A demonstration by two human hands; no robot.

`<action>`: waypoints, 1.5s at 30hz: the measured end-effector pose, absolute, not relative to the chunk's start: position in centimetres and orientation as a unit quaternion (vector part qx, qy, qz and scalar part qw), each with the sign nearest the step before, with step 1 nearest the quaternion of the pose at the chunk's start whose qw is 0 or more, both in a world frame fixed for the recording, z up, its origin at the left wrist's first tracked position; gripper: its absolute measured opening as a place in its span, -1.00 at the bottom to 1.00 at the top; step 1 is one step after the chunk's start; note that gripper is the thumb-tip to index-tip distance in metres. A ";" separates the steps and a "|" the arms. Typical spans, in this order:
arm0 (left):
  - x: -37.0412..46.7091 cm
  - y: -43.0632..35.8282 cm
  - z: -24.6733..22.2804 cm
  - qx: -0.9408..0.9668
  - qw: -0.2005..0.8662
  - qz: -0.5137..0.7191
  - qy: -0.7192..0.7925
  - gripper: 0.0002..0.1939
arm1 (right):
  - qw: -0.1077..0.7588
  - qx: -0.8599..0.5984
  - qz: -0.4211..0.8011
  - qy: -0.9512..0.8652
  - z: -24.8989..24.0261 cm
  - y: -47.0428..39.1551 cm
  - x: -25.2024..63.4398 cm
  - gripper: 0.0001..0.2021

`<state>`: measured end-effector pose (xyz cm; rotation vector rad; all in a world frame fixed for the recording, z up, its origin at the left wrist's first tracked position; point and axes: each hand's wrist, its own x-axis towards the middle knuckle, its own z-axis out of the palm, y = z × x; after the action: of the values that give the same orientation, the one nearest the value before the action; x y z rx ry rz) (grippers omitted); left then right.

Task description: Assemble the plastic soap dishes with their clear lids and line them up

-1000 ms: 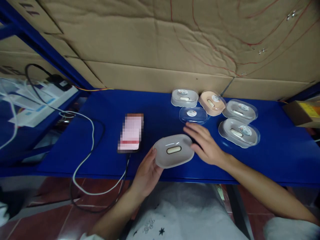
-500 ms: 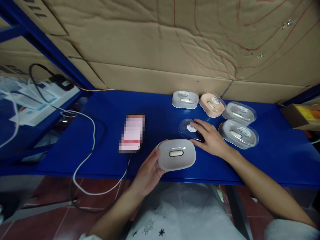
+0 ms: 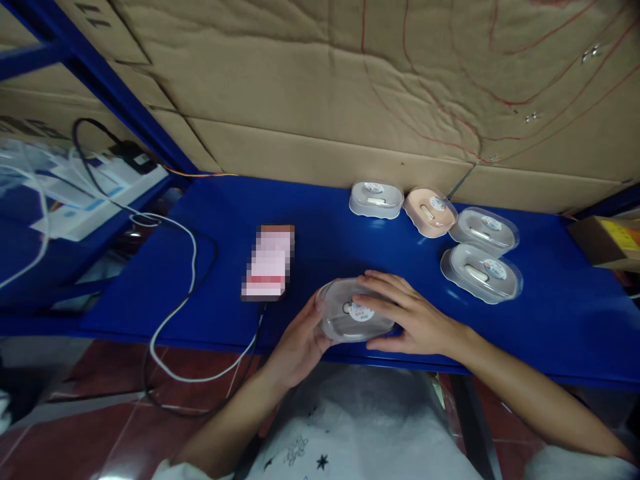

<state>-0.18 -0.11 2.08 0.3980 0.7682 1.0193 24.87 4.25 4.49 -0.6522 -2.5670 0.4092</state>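
Near the front edge of the worktop (image 3: 310,227), I am holding one grey dish (image 3: 344,328) under one clear lid (image 3: 345,290), round label (image 3: 362,313) facing up.

Left hand (image 3: 300,343): clamping the dish by its left end. Right hand (image 3: 420,323): holding the lid, fingers spreading over its top, thumb lying along the near side. Both hands are meeting on the one piece. Whether the lid is seating all round, I cannot tell; my fingers are hiding part of the rim.

Risks, as I am judging them. One: uneven pressing from the right hand could be tipping the lid, leaving one side riding up. Two: smooth walls could be slipping from my left hand, since only one end is getting its grip; being so near the edge, a dropped dish could be going to the floor (image 3: 120,393). Three: hard squeezing could be bending or cracking the thin lid. Four: the black cable (image 3: 255,337), running from the phone (image 3: 270,263) over the edge beside my left wrist, could be snagging and dragging the phone.

Right rear: one peach box (image 3: 430,215) and three grey boxes (image 3: 483,272) are standing close; a wide swing of my right arm could be nudging the nearest.
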 end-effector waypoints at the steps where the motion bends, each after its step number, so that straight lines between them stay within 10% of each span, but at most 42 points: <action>1: -0.1 -0.2 2.1 0.192 0.784 0.474 0.352 -0.51 | 0.228 -0.233 0.142 -0.935 4.4 4.3 24.8 -0.26; 14: 0.6 -0.1 2.3 0.183 0.771 0.496 0.354 -0.43 | 0.227 -0.260 0.084 -0.935 3.2 5.2 24.7 -0.20; 20: 1.7 -2.0 1.9 0.426 0.554 0.592 0.402 -0.24 | 0.211 -0.311 0.058 -0.925 2.9 9.1 24.2 -0.26; 32: 0.9 -2.1 0.9 0.539 0.527 0.541 0.373 -0.54 | 0.166 -0.493 -0.038 -0.853 6.1 21.1 23.3 -0.34; 36: 0.8 -2.1 0.6 0.556 0.519 0.530 0.376 -0.56 | 0.062 -0.496 -0.058 -0.864 5.2 17.3 25.4 -0.27; 45: 0.5 -2.9 1.3 0.688 0.387 0.438 0.430 -0.39 | 0.170 -0.378 0.035 -0.909 6.7 2.9 29.3 -0.73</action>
<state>0.53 -2.88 1.30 1.7501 1.0947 1.1149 29.26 2.87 6.67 -1.0752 -2.5830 0.1002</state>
